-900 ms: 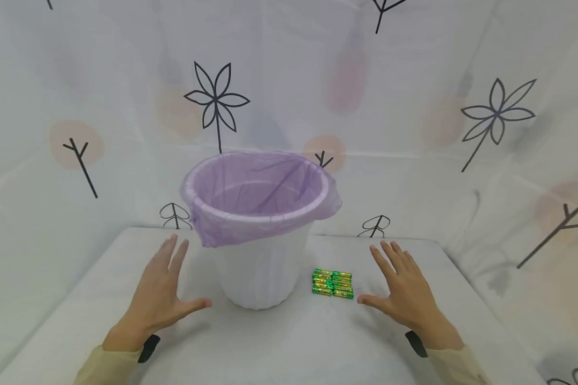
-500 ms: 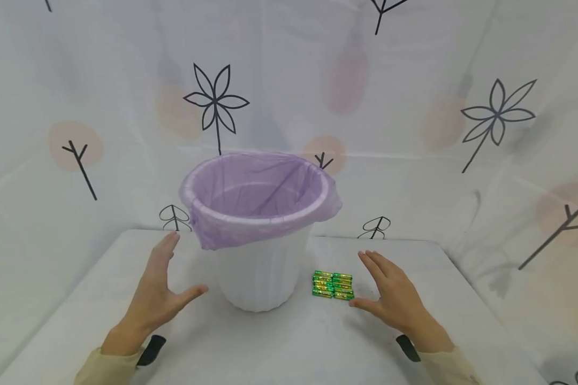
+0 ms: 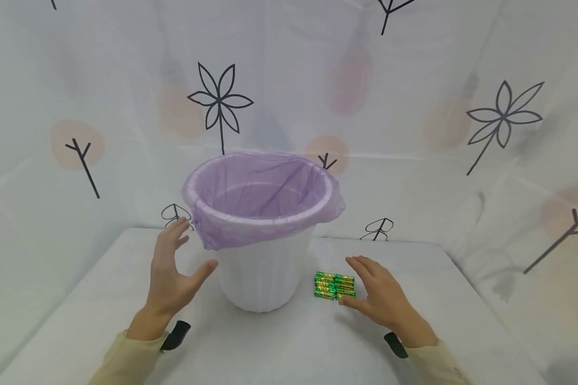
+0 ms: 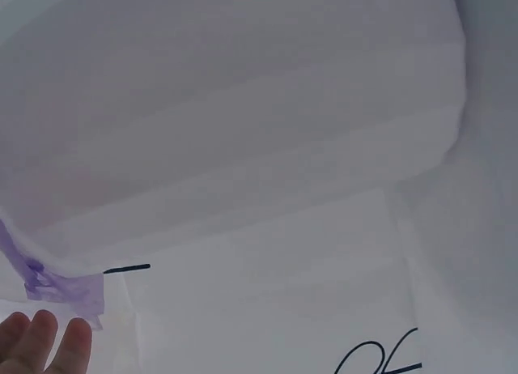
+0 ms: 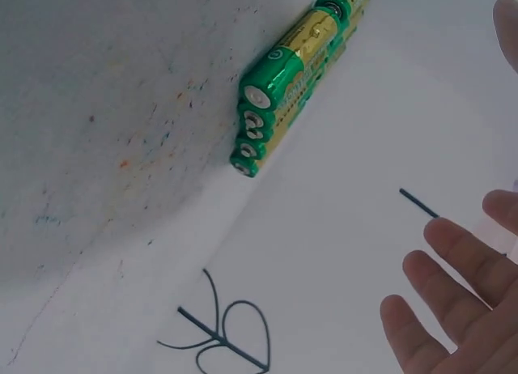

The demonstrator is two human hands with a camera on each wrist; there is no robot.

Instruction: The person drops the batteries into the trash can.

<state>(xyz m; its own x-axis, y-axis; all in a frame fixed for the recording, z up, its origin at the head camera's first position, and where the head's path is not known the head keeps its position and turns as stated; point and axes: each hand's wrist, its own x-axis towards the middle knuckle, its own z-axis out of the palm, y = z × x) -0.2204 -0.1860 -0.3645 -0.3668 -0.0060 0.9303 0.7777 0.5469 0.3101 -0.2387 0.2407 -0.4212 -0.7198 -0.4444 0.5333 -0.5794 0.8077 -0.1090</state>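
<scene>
Batteries [image 5: 295, 70] wear green-and-gold labels [image 5: 314, 36], too blurred to read.

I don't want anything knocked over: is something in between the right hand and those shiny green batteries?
No, nothing visible stands between the right hand and the green-and-gold batteries. The white bin with its purple liner is on the batteries' other side, out of that path.

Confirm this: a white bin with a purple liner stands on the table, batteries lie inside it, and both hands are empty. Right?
No: the batteries lie on the table beside the white bin, not inside it, as the head view shows. The rest holds.
</scene>
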